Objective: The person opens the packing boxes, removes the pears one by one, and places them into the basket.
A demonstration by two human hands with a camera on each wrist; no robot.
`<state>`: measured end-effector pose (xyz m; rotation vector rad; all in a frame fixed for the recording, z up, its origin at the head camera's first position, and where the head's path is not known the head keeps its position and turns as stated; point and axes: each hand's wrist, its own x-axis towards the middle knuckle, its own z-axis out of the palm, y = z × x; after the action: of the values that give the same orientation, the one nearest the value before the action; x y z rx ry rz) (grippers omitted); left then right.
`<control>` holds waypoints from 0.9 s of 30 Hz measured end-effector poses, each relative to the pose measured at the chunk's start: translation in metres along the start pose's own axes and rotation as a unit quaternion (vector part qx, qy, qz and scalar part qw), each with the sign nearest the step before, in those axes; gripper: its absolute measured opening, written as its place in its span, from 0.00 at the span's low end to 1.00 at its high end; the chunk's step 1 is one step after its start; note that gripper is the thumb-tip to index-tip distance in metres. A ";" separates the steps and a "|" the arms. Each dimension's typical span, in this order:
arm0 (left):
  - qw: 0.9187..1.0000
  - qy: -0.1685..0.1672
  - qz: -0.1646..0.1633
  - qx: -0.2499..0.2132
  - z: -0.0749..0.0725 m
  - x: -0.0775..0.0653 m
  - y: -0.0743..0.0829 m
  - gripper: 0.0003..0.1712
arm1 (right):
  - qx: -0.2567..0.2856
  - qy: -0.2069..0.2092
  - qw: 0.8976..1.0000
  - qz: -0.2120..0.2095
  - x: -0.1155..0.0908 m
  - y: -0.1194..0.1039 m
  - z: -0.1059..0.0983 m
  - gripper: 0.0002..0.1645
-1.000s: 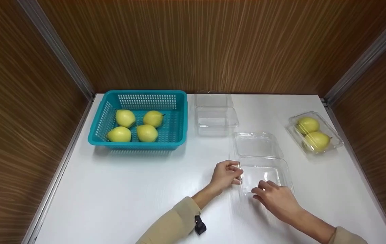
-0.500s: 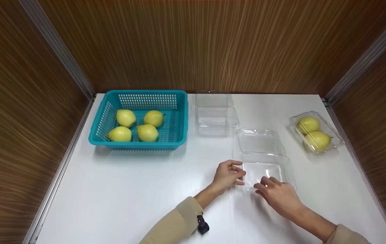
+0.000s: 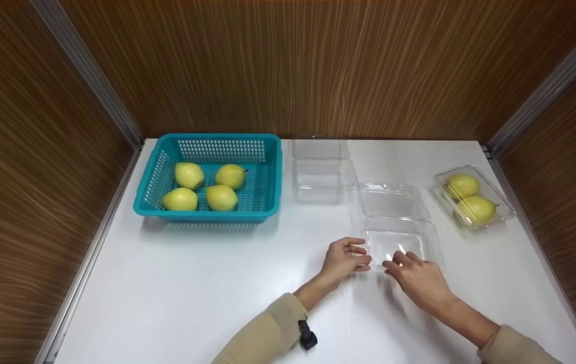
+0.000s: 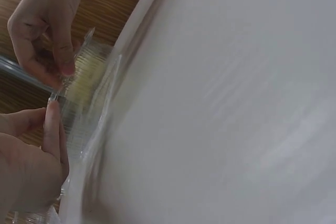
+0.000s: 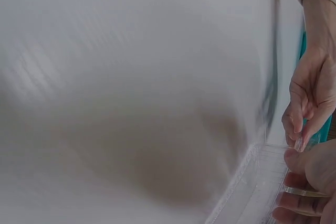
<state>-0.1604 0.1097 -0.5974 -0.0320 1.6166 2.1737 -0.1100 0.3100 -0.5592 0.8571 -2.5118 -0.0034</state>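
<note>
A clear plastic clamshell container (image 3: 404, 240) lies unfolded on the white table, its lid (image 3: 394, 199) on the far side. My left hand (image 3: 342, 262) pinches the left edge of its near half between thumb and fingers. At the front rim, my right hand (image 3: 419, 280) grips the plastic with thumb outside and fingers over the edge. The right wrist view has both hands close together at one corner of the container (image 5: 252, 192). In the left wrist view, a yellow pear shows blurred through the plastic, beyond the fingers (image 4: 52, 124) of the left hand.
A teal basket (image 3: 262, 215) holding several yellow pears (image 3: 222, 197) stands at back left. Beside it lies another unfolded clear container (image 3: 323, 174). At right, a closed clear container (image 3: 502, 212) holds two pears (image 3: 476, 210). Wood-grain panels (image 3: 288, 71) border the table.
The unfolded container has slid away from me and slightly right, with both hands moving along on it. The basket, the other containers and the pears have stayed put.
</note>
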 end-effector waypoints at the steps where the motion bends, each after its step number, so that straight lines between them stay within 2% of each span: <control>1: 1.000 0.002 0.001 -0.005 0.001 0.001 0.000 0.27 | -0.003 -0.002 1.000 0.002 0.001 0.001 0.001 0.15; 5: 1.000 0.009 0.006 -0.023 0.004 0.007 0.001 0.28 | -0.012 -0.010 1.000 0.009 0.004 0.006 0.003 0.15; 11: 0.999 0.021 0.013 -0.030 0.006 0.019 0.003 0.26 | -0.011 0.001 1.000 0.024 0.011 0.014 0.013 0.14; 19: 0.999 0.017 0.030 -0.031 0.007 0.035 0.005 0.24 | -0.016 0.013 0.999 0.043 0.017 0.024 0.023 0.10; 23: 0.999 0.021 0.040 -0.002 0.003 0.036 0.006 0.22 | -0.019 0.009 0.998 0.053 0.020 0.029 0.027 0.09; 27: 0.995 0.031 0.070 0.071 -0.007 0.032 0.008 0.20 | -0.017 0.013 0.998 0.062 0.024 0.034 0.030 0.08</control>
<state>-0.1940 0.1121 -0.6013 0.0577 1.8554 2.1724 -0.1594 0.3191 -0.5701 0.6831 -2.5298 0.0066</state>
